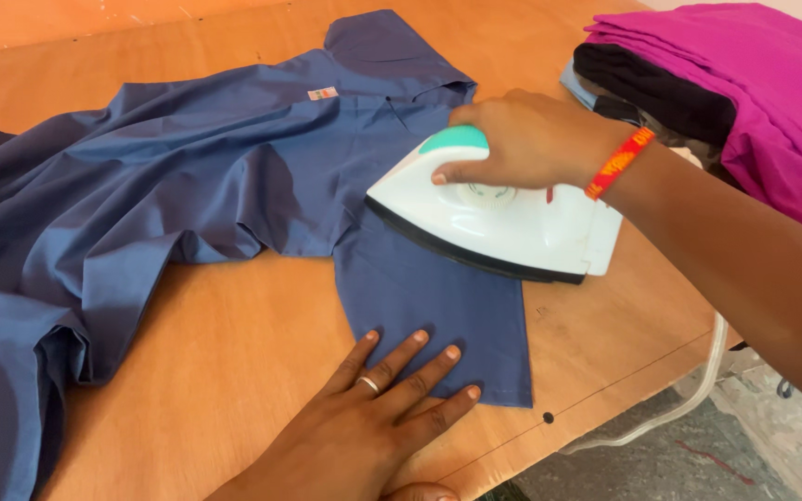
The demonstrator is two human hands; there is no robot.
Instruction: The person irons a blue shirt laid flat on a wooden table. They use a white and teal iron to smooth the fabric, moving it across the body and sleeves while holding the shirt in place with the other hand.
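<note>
Blue shirt (187,195): short-sleeved, spread open on orange-brown wood, collar at the far side, body rumpled and bunched toward the left, one sleeve laid flat toward the near right edge. White iron (494,218): teal button on top, dark soleplate, resting on that sleeve's upper part, nose pointing left, pale cord trailing off the right edge.

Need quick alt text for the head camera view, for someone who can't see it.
The right hand grips a white iron on the sleeve of a blue shirt, while the left hand lies flat on the sleeve's end. The shirt lies on a wooden table; folded clothes sit top right.
</note>
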